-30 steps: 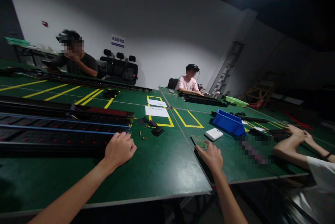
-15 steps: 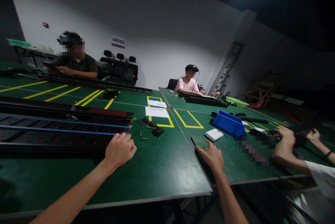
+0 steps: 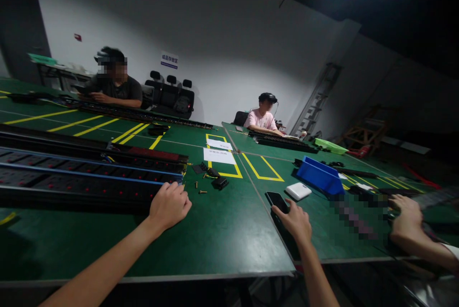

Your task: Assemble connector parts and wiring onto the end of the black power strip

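Observation:
My left hand [image 3: 170,205] rests on the green table with its fingers curled in, at the right end of a long black power strip unit [image 3: 118,191] with red dots and blue edges. What its fingers hold, if anything, is hidden. Small brass screws [image 3: 202,192] and black plastic parts [image 3: 219,182] lie just beyond that hand. My right hand [image 3: 297,221] has its thumb and forefinger at the near edges of a smartphone [image 3: 277,199]. The phone lies flat with a dark screen.
A white power bank [image 3: 298,191] and a blue bin [image 3: 320,174] stand beyond the phone. White paper sheets [image 3: 219,155] lie mid-table. A co-worker's hand [image 3: 407,216] is at the right. Two other people sit across the table. The table's front edge [image 3: 215,277] runs below my hands.
The phone's screen has gone from lit green to dark. The view has shifted slightly, and the co-worker's arm at the right shows less. My hands hold nearly the same places.

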Motion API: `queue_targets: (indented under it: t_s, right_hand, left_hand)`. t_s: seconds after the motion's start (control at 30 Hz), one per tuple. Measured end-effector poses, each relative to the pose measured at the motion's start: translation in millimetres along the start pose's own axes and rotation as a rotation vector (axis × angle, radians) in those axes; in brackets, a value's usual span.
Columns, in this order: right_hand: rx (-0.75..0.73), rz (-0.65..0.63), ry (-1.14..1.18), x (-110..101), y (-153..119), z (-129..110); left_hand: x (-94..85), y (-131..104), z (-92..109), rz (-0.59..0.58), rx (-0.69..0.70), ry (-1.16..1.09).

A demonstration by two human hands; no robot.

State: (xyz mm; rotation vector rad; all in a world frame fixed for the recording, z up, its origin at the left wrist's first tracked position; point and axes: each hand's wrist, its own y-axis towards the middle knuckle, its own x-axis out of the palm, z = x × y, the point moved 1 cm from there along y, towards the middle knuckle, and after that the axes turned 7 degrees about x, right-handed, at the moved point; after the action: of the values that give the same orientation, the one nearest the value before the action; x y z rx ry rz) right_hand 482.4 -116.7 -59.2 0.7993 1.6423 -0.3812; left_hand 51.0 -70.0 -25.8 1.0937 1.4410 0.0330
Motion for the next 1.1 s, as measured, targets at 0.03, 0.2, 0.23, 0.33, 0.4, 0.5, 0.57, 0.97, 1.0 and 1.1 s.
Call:
queue_targets:
  t_s: [0.03, 0.2, 0.23, 0.33, 0.4, 0.5, 0.57, 0.97, 1.0, 1.1]
  right_hand:
    - [-0.001, 0.000, -0.016, -2.0, -1.7, -1.5]
    - [-0.121, 0.092, -0.050, -20.2, -13.7, -28.0]
    - [-0.183, 0.096, -0.020, -25.3, -16.2, -38.2]
    - [-0.387, 0.036, 0.099, -41.4, -24.0, -77.8]
    - [-0.464, 0.010, 0.177, -51.4, -30.4, -108.9]
    - [-0.546, -0.049, 0.244, -58.9, -43.6, -158.2]
    - [-0.622, -0.076, 0.282, -56.3, -54.4, -190.1]
    - [-0.744, -0.128, 0.368, 11.1, -87.5, -243.6]
    - [-0.754, -0.136, 0.368, 11.6, -84.1, -238.9]
    - [-0.778, -0.146, 0.348, 9.8, -74.0, -229.9]
  left_hand:
    - [0.5, -0.2, 0.2, -0.001, -0.003, 0.000]
    - [2.4, -1.0, 0.8, 0.011, -0.011, -0.016]
    - [2.4, -1.1, 0.8, 0.015, -0.013, -0.023]
    - [2.0, -1.3, 0.3, 0.019, -0.017, -0.036]
    - [2.0, -1.4, 0.0, 0.016, -0.014, -0.025]
    - [2.1, -1.7, -0.5, 0.012, -0.005, 0.001]
    - [1.6, -1.6, -0.7, 0.012, -0.003, 0.003]
    - [-4.8, 0.5, 1.1, -0.011, -0.035, 0.002]
    - [-5.4, 0.7, 1.4, -0.018, -0.043, 0.007]
    - [-6.3, 1.3, 2.2, -0.033, -0.060, 0.016]
